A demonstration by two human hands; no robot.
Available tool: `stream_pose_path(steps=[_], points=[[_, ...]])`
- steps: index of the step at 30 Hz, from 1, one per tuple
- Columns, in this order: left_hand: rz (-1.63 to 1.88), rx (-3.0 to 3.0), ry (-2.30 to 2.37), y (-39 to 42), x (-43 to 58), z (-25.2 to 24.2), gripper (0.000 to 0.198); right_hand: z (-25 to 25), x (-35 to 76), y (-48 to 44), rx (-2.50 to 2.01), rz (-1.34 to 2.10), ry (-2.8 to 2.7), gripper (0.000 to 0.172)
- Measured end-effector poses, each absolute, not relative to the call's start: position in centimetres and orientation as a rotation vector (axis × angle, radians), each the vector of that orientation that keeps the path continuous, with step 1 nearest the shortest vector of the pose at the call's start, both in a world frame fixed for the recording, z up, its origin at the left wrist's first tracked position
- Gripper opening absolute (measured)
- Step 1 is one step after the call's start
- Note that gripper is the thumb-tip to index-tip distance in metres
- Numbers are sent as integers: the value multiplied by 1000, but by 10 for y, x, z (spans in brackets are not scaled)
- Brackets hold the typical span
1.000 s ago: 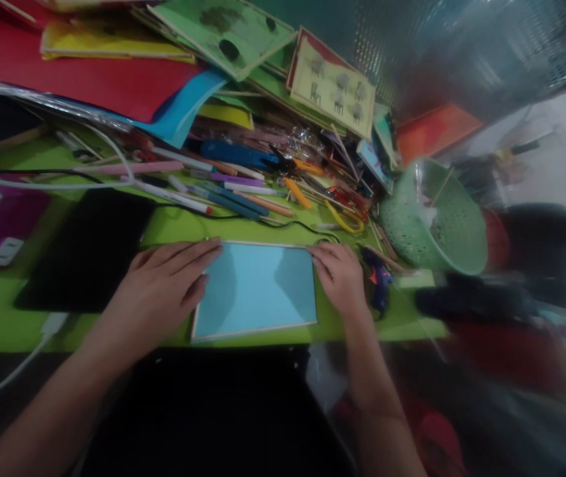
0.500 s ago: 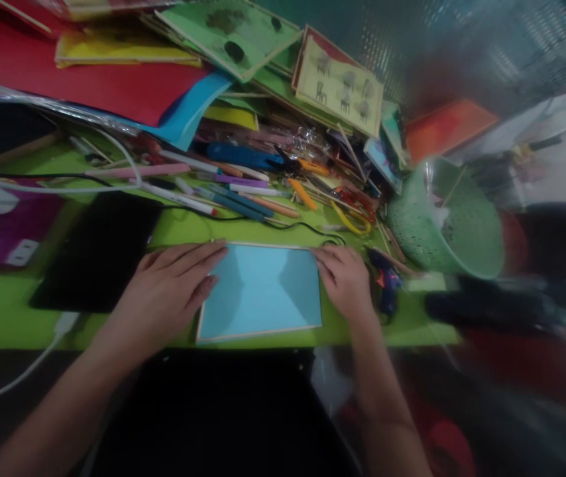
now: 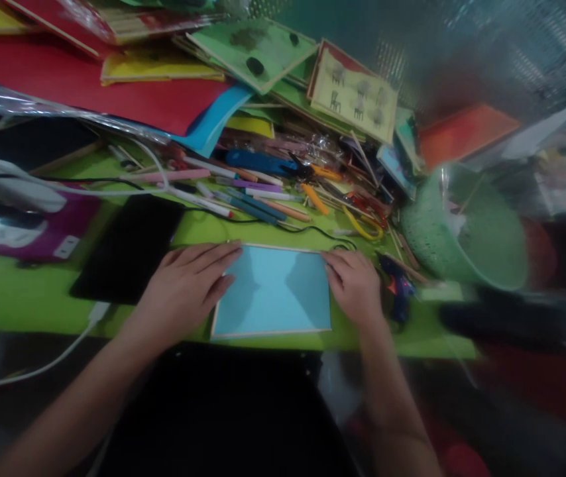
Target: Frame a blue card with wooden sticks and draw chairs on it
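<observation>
A light blue card point(image 3: 276, 291) with a pale wooden border lies flat on the green table point(image 3: 14, 308) near its front edge. My left hand point(image 3: 186, 291) rests flat on the card's left edge, fingers stretched out. Over on the card's right edge sits my right hand point(image 3: 355, 285), its fingers curled down and pressing on the border. A blue glue gun point(image 3: 399, 289) lies just right of my right hand.
A black tablet point(image 3: 128, 248) lies left of my left hand. Pens, pencils and orange pliers point(image 3: 263, 192) crowd the table behind the card. A green perforated basket point(image 3: 466, 228) stands at the right. Coloured paper sheets and picture boards point(image 3: 352, 93) pile at the back. White cables point(image 3: 39, 368) run at the left.
Both hands stay on the card's edges. The view has drifted, so everything sits a little further right in the picture.
</observation>
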State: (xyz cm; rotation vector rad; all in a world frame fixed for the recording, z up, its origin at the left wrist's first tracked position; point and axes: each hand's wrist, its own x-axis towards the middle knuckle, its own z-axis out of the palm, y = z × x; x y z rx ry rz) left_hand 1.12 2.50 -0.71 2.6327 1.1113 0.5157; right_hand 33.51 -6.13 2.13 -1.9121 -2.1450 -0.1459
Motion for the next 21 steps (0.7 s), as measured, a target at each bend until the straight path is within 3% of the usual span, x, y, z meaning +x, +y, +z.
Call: stream_pose_path(steps=[7,21], points=[[658,2549,1170,25,9,-2,44,20,332,-61,-1849,-302,-2029,29],[496,2645,1295,20,18,4,43,31,270,-27,-1715,33,-2415,39]])
